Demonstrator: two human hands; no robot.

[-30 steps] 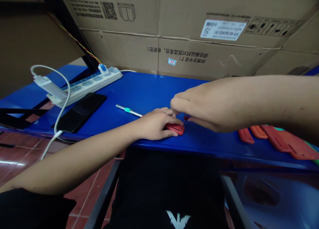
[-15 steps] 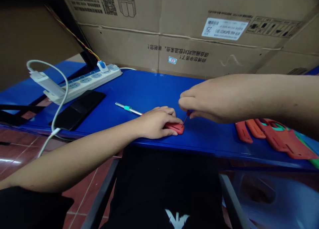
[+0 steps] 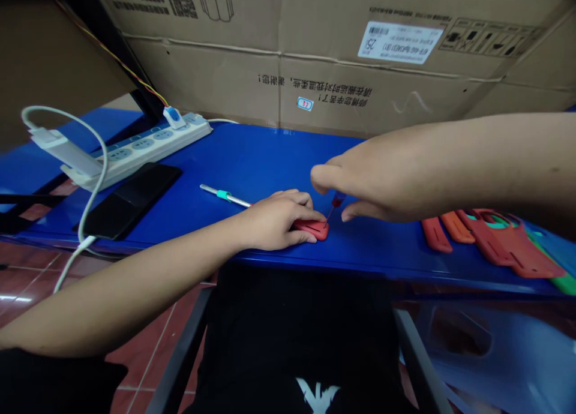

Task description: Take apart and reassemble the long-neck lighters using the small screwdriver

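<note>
Flat on the blue table, a slim red plastic piece (image 3: 311,228) with a dark slot is pressed down by my left hand (image 3: 281,220), its thumb and fingers closed around it. A thin metal rod with a teal band (image 3: 224,195) lies on the far side of that hand, and its near end is hidden. My right hand (image 3: 360,183) is around a small screwdriver (image 3: 335,201) with a red and blue handle. The tilted shaft meets the red piece near its right end. Thumb and forefinger are spread apart around the handle; the other fingers are mostly hidden.
More red and orange plastic pieces (image 3: 488,237) lie at the table's right, with green and blue ones beside them. On the left are a black phone (image 3: 132,201) on a white cable and a power strip (image 3: 148,144). A large cardboard box (image 3: 324,72) stands behind the table.
The fingers of my right hand have opened wider around the screwdriver, showing more of its handle. My left hand keeps its hold on the red piece. The whole view has shifted slightly.
</note>
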